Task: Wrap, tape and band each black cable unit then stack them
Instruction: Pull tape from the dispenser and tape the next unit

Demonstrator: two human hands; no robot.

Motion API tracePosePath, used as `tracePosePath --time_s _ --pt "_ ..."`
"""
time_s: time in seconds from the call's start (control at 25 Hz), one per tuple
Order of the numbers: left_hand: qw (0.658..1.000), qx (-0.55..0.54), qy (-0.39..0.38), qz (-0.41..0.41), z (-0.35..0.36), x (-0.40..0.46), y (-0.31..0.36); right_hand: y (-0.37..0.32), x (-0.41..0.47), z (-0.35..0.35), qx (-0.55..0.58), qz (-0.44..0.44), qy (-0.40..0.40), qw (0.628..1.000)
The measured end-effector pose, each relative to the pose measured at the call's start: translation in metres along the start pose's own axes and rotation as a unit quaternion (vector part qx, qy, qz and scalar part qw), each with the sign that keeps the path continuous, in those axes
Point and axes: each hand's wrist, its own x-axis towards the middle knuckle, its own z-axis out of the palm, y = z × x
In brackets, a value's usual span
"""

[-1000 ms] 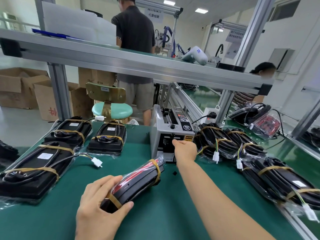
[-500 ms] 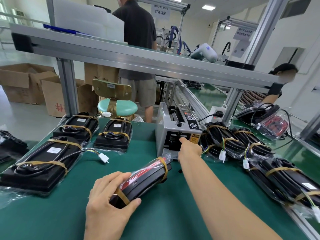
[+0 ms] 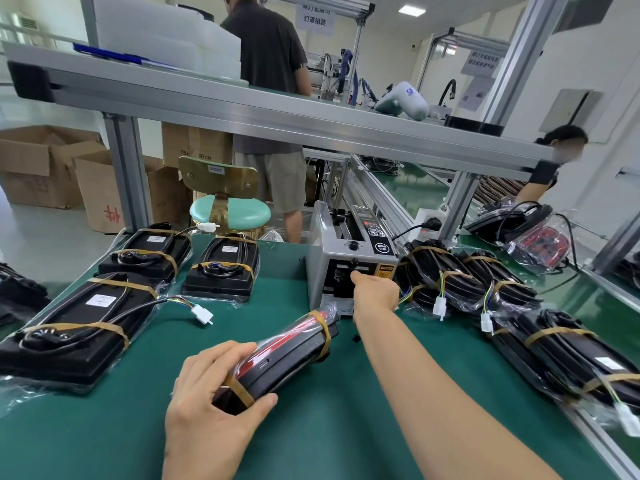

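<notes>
My left hand [image 3: 207, 403] grips the near end of a black-and-red cable unit [image 3: 287, 355] wrapped in clear film and ringed by two tan rubber bands. The unit stands tilted on its edge on the green mat [image 3: 311, 438]. My right hand [image 3: 375, 294] reaches out to the mouth of the grey tape dispenser [image 3: 349, 258], with one fingertip at the slot. Its other fingers are hidden behind the hand, and I see no tape. Banded black units lie at the left [image 3: 72, 327] and a heap of them at the right [image 3: 571, 355].
Two more banded units [image 3: 149, 254] [image 3: 223, 268] lie at the back left. An aluminium shelf beam [image 3: 277, 123] runs overhead. Behind the bench are a green stool [image 3: 228, 209], cardboard boxes [image 3: 38, 164] and a standing person [image 3: 270, 64]. Loose white connectors [image 3: 202, 313] stick out.
The view has drifted a little. Both hands keep their places: the left still grips the unit and the right stays at the dispenser's mouth.
</notes>
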Motion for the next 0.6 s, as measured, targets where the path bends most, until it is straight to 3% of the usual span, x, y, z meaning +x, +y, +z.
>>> tracePosePath --time_s 0.2,0.28,0.52,0.6 --pt "1.000 -0.005 -0.003 0.000 0.000 0.001 0.002 -0.003 0.003 0.000 0.058 0.080 -0.008 0.995" --pt "1.000 0.001 -0.005 0.004 0.000 0.001 0.001 -0.003 0.003 -0.001 0.044 0.067 -0.046 0.996" --pt "1.000 0.007 -0.007 0.013 0.000 0.001 0.001 -0.002 -0.006 -0.007 0.096 0.073 -0.052 0.991" --pt "1.000 0.008 -0.005 0.014 0.000 0.000 0.000 0.003 -0.011 -0.015 0.077 0.014 -0.052 0.996"
